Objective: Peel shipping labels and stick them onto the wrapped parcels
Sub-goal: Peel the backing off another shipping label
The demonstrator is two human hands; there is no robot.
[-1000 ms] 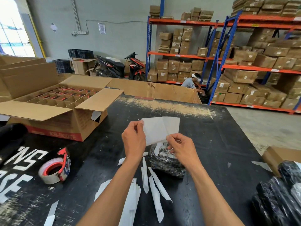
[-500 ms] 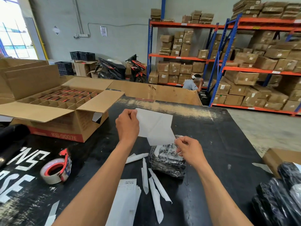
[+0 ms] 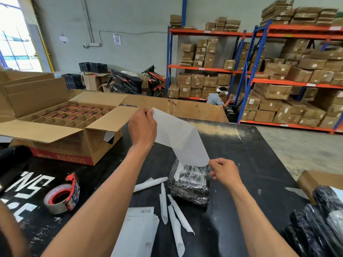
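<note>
Left hand (image 3: 142, 127) has pulled the label (image 3: 181, 138) up toward 11 o'clock since a second ago; right hand (image 3: 223, 172) pinches its lower corner over the parcel (image 3: 191, 190). I judge peeling nearly done.

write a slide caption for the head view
Both hands peel a white label sheet above a wrapped parcel.

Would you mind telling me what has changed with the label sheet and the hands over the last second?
The left hand has pulled its corner of the white sheet up and to the left, while the right hand has moved right and down, so the sheet now stretches open between them. Both hands keep their pinch. The wrapped parcel, tape roll and paper strips have not moved.
</note>
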